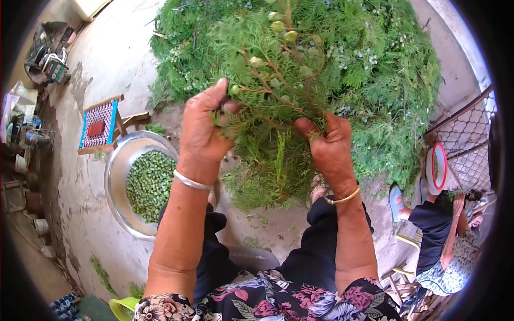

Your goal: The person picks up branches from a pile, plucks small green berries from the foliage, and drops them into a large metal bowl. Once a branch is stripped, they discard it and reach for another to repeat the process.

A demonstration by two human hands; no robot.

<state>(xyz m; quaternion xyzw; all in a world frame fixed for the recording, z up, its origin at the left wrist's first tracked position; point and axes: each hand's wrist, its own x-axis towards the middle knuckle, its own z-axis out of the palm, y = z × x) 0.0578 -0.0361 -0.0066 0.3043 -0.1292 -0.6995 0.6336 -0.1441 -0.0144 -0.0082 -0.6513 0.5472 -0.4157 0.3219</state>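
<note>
In the head view a leafy green conifer branch (278, 101) with round green cones (257, 62) hangs between my two hands. My right hand (329, 140) is closed around its stems on the right side, thumb pressed against the fingers. My left hand (206, 125) is at the branch's left edge, thumb up and fingers curled in by a small green cone (234, 90); the foliage partly covers those fingertips. Beyond the hands rises a large heap of cut conifer branches (375, 69). Left of my left forearm stands a wide metal basin (113, 187) holding many green cones (150, 184).
A low woven stool (100, 125) stands beyond the basin, with a reddish-brown object on its seat. At right sits another person (447, 241) near a red-rimmed basket (438, 167) and a wire-mesh panel (468, 139). A lime-green container (124, 307) is at bottom left. Clutter lines the left wall.
</note>
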